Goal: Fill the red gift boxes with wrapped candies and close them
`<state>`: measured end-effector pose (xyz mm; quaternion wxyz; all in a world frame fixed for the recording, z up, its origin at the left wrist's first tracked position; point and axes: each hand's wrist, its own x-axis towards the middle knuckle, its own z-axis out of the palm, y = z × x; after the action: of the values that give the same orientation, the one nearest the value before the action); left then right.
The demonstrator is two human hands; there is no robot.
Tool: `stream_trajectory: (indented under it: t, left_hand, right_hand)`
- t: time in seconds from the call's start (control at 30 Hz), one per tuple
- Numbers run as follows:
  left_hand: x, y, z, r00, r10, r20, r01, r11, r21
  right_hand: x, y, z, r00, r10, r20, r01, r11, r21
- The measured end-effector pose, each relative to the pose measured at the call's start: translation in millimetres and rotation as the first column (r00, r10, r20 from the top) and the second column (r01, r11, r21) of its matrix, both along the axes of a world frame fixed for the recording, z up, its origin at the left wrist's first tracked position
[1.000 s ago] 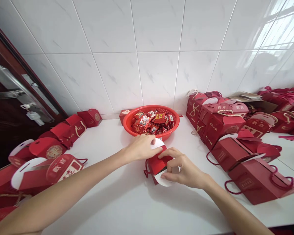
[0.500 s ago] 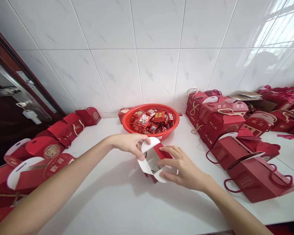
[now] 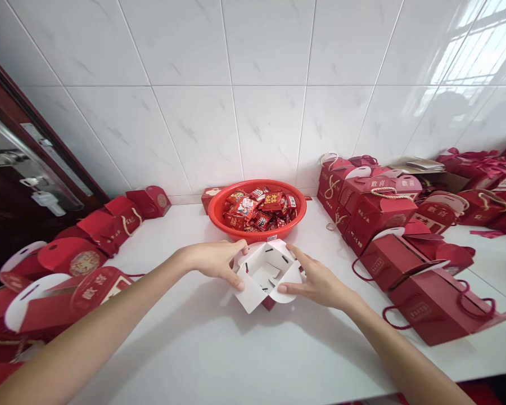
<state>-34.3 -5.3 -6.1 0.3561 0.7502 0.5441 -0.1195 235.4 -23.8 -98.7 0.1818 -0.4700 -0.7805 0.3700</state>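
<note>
A small red gift box [image 3: 266, 272] with a white inside stands on the table before me, its top flaps folded outward. Dark cord ends show on its inner walls, and no sweets are visible inside. My left hand [image 3: 219, 262] grips the box's left side, thumb along a flap and fingers behind it. On the right, my right hand [image 3: 316, 279] pinches a rounded flap between thumb and fingers. Just behind the box stands a red plastic basket [image 3: 219, 226] filled with red-wrapped sweets [image 3: 261, 208].
Rows of red gift boxes [image 3: 388, 211] with rope handles line the right side. More red boxes [image 3: 69, 256] stand along the left, near a dark door with a metal handle [image 3: 8, 160]. A tiled wall [image 3: 270, 124] rises behind the white table [image 3: 185, 343].
The box's flaps have been spread outward, so its white inside now shows wide. My hands have moved to the box's two sides. The view has shifted slightly.
</note>
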Motion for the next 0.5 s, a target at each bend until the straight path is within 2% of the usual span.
stream_trajectory:
  t: [0.1, 0.27, 0.4, 0.5]
  left_hand:
    - [3.1, -1.5, 2.2, 0.997, 0.028, -0.07, -0.021, 0.995, 0.099]
    - [0.6, -4.7, 14.7, 0.994, 0.047, -0.1, -0.035, 0.992, 0.12]
    - [-4.2, -3.6, 33.4, 0.999, 0.009, -0.033, -0.004, 0.991, 0.133]
    - [-7.0, 7.9, 44.2, 1.0, 0.01, 0.022, -0.014, 0.975, 0.223]
  right_hand:
    - [-4.9, 4.2, 0.2, 0.999, -0.04, 0.013, 0.04, 0.999, 0.022]
    - [-7.9, 5.3, 14.2, 0.995, -0.046, 0.087, 0.033, 0.989, 0.144]
    - [-4.7, 6.3, 27.6, 0.984, -0.09, 0.155, 0.052, 0.972, 0.231]
    - [-1.6, 15.6, 37.3, 0.986, -0.137, 0.1, 0.096, 0.937, 0.335]
